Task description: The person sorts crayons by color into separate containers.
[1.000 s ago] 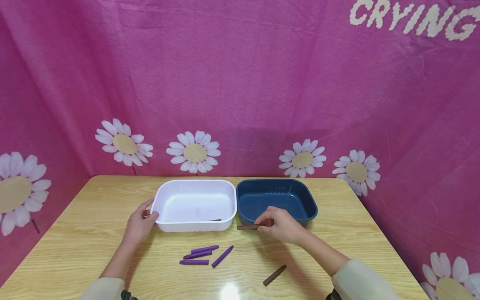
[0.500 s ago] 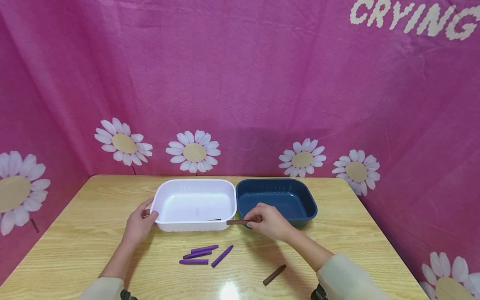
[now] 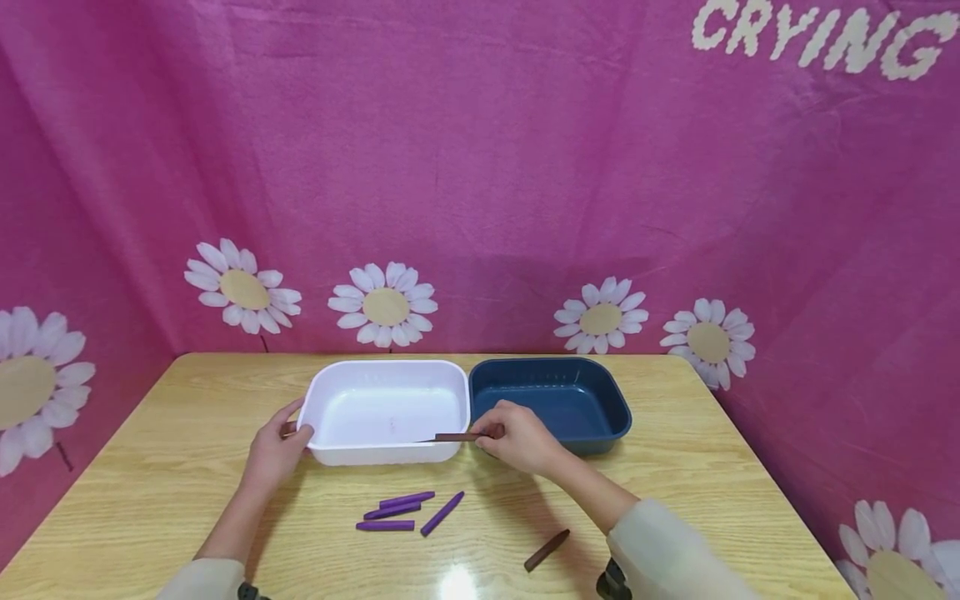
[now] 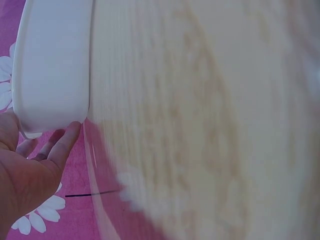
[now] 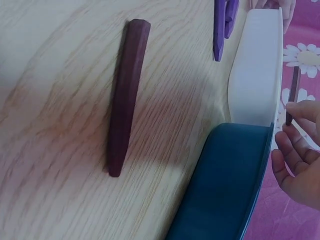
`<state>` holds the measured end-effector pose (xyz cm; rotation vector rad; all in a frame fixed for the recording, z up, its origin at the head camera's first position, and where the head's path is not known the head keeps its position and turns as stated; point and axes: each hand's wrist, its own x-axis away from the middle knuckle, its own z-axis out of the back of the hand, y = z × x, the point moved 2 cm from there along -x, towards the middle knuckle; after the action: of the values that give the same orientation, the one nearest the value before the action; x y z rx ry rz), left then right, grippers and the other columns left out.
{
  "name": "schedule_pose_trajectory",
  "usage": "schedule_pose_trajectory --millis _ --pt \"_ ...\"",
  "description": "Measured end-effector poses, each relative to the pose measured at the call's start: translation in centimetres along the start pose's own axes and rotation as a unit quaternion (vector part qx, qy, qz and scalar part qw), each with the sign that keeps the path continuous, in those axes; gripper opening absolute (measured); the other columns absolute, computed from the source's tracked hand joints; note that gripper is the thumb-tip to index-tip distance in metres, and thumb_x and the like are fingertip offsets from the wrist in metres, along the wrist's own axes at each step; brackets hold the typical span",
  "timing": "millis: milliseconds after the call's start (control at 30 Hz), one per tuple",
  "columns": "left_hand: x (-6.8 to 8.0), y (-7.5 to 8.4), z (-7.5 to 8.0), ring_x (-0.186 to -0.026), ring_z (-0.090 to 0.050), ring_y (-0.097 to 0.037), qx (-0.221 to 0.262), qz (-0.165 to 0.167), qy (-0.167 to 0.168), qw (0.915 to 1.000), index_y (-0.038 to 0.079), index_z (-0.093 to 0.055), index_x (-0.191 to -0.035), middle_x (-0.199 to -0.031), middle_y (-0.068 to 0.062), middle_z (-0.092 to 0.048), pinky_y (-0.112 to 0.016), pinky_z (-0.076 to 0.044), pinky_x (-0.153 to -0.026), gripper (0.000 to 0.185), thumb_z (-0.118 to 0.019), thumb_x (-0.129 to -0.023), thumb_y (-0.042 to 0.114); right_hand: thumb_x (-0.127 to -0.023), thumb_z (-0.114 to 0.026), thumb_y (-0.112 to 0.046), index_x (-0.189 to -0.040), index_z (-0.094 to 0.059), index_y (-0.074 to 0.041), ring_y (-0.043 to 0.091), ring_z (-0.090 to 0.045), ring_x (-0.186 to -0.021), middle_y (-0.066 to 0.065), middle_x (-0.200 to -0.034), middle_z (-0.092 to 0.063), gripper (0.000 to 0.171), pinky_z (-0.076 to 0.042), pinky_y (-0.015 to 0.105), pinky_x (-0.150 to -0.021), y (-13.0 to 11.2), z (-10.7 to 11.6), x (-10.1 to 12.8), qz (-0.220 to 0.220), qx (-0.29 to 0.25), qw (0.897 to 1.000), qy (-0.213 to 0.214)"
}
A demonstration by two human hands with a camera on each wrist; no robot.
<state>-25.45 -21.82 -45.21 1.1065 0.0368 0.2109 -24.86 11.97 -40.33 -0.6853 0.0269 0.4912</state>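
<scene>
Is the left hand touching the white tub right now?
Touching. In the head view the left hand wraps the near left corner of the white tub, and the left wrist view shows a fingertip against its wall.

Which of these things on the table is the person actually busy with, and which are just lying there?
In use:
- right hand, pinching a brown crayon over the white tub's rim
- left hand, holding the white tub at its left end

Lying about:
- blue tub, beside the white one
- four purple crayons on the table
- another brown crayon near the front edge
</scene>
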Motion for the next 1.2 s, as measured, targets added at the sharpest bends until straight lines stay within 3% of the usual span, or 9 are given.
schedule_pose_trajectory --millis 500,733,967,1200 --pt "-0.2 -0.4 0.2 -0.1 -0.06 -0.028 -0.003 -0.01 -0.003 0.9999 0.002 -0.032 -0.144 -0.123 -0.033 -0.052 -0.025 -0.056 -0.073 0.056 -0.047 -0.092 0.012 -0.082 -0.069 -0.011 -0.09 -0.074 -0.01 0.008 -0.045 -0.067 -0.002 -0.072 -0.054 0.01 -0.038 0.019 -0.057 -0.9 -1.4 -2.3 -0.001 0.03 0.999 0.013" --pt "-0.3 -0.2 0.4 -0.096 -0.061 -0.024 -0.005 -0.014 0.001 0.9999 0.002 -0.033 -0.144 -0.122 -0.032 -0.054 -0.024 -0.056 -0.071 0.056 -0.047 -0.09 0.011 -0.082 -0.068 -0.011 -0.091 -0.073 -0.008 0.009 -0.047 -0.066 0.001 -0.073 -0.054 0.01 -0.039 0.02 -0.057 -1.5 -1.6 -3.4 0.006 0.027 0.999 0.017" --pt "-0.3 -0.2 0.3 -0.101 -0.06 -0.03 -0.008 -0.007 -0.007 0.9999 0.002 -0.031 -0.145 -0.125 -0.033 -0.051 -0.025 -0.056 -0.073 0.057 -0.048 -0.092 0.014 -0.082 -0.067 -0.012 -0.092 -0.073 -0.008 0.011 -0.051 -0.069 0.003 -0.076 -0.058 0.012 -0.04 0.02 -0.058 -2.1 -2.1 -4.4 0.006 0.036 0.999 0.01" --pt "-0.2 -0.2 0.1 -0.096 -0.061 -0.025 -0.004 -0.01 -0.005 0.9999 0.001 -0.032 -0.144 -0.123 -0.033 -0.052 -0.025 -0.056 -0.072 0.056 -0.048 -0.091 0.012 -0.082 -0.066 -0.013 -0.093 -0.074 -0.008 0.011 -0.052 -0.069 0.006 -0.078 -0.06 0.014 -0.04 0.019 -0.059 -2.5 -2.9 -4.5 0.011 0.039 0.999 0.013"
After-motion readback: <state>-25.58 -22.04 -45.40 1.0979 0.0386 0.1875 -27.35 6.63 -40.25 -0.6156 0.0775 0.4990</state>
